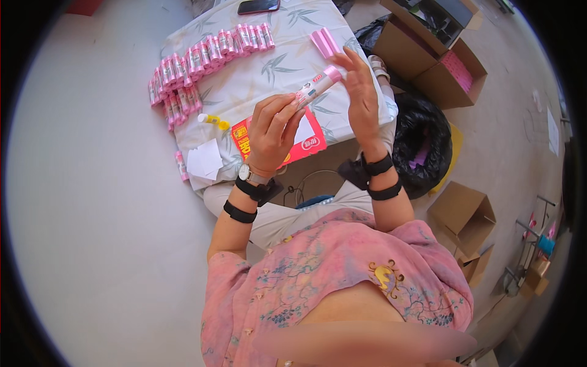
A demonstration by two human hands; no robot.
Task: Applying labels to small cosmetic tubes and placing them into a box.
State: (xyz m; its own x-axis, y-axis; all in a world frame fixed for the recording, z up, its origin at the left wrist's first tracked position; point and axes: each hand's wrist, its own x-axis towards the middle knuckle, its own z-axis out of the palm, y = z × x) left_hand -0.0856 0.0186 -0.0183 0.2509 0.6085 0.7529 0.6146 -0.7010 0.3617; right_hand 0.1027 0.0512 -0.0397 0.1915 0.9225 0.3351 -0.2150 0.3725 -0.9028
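My left hand [271, 131] is closed around the lower end of a pink roll [317, 85] with a white printed label, tilted up to the right over the table. Beside the roll's upper pink end, my right hand [362, 98] is raised with its fingers extended; it appears to hold nothing. Below my left hand lies a red and yellow printed card [317, 136]. Plain pink rolls [325, 43] lie just beyond my right fingers. A yellow glue bottle [214, 121] with a white cap and white paper slips [205, 160] are left of the card.
Many labelled pink rolls [202, 58] are stacked along the table's far left, and a single roll [181, 166] lies at its left edge. A phone [258, 6] rests at the back. Right of the table stand a black-bagged bin [406, 147] and cardboard boxes [461, 214].
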